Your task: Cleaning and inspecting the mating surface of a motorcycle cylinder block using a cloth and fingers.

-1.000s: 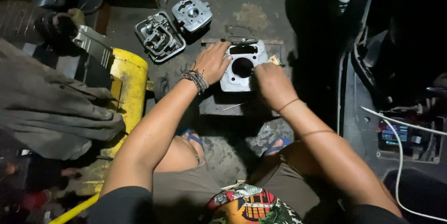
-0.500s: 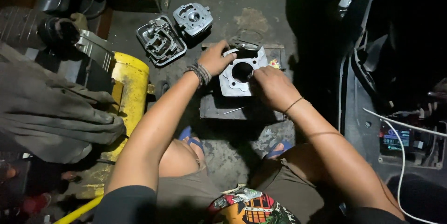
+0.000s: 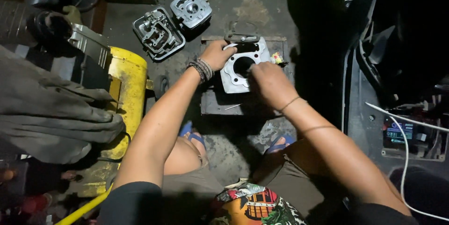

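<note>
Since a second ago I'm sliding my right hand onto the cylinder block's bore, fingertips pressing, while my left hand is gripping its edge, steadying it.

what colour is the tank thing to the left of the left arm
Yellow, scuffed and dirty; the tank shows best in the head view, left of the left hand.

Silver-grey cylinder block; yellow tank; blue sandals.

Dim scene, one light pooled on the central concrete floor, edges fell black, right side perhaps underexposed, slight softness throughout.
</note>
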